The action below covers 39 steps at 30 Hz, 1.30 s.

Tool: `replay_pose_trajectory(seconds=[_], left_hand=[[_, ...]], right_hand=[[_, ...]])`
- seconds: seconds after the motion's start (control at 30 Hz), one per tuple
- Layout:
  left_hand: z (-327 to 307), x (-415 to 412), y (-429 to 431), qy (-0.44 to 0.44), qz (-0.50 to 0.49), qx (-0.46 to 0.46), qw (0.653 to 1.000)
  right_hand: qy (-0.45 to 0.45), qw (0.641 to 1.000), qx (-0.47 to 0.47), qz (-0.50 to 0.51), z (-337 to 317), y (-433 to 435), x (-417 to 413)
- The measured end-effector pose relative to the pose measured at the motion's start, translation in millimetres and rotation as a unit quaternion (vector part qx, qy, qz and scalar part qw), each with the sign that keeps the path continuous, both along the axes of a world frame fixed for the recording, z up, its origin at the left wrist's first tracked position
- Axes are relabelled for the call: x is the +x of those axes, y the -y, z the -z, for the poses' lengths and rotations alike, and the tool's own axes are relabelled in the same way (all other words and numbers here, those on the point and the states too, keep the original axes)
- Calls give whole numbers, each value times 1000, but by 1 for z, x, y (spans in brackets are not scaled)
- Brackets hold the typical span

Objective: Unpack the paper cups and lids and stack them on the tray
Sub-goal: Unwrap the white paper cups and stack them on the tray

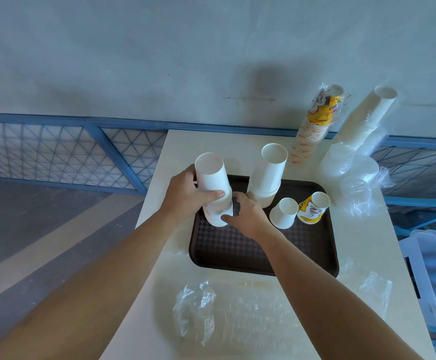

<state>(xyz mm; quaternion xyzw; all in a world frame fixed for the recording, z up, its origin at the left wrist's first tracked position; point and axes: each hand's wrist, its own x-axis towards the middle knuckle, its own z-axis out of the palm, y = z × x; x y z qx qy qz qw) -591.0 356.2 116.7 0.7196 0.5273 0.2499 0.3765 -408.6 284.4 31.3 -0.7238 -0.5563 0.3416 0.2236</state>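
L hand (185,193) was wrapped round the middle of a tall stack of white cups (211,175), thumb across the front, fingers behind. R hand (248,216) gripped the same stack lower down, thumb at the bottom rims, fingers curled round the far side. Stack was mouth-down, leaning a bit to the left, base over the rear-left corner of the dark tray (237,250); couldn't tell if it sat on the tray or was held just above. Also on the tray, along the back edge: a second white stack (270,175), mouth-down, then a single white cup (284,213) and, just beside it, a yellow printed cup (313,207), both mouth-down. Tray lay on a pale table (362,255). Behind the tray, at the rear-right of the table, a wrapped sleeve of printed cups (315,123) and a wrapped sleeve of white cups (367,118) stood leaning, w/ bagged lids (341,162) in front of them. Crumpled clear wrap (224,315) lay on the table's near side, another piece (375,284) nearer the right edge. Clear plastic bin (430,268) off the table's right side.
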Motion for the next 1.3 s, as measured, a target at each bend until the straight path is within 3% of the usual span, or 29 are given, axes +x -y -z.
replay_pose_trajectory(seconds=[0.27,0.53,0.7,1.3], left_hand=[[-23,-3,-4,17,-24,8,1000],[-52,-14,-16,147,-78,-28,986],[-49,-25,-16,210,-95,-51,972],[-54,-33,-16,207,-125,-29,970]], right_hand=[[-1,1000,-3,8,6,5,-5],[40,992,117,16,-7,-4,-27],[26,989,134,59,-13,-12,-38],[3,976,183,117,-38,-9,-36]])
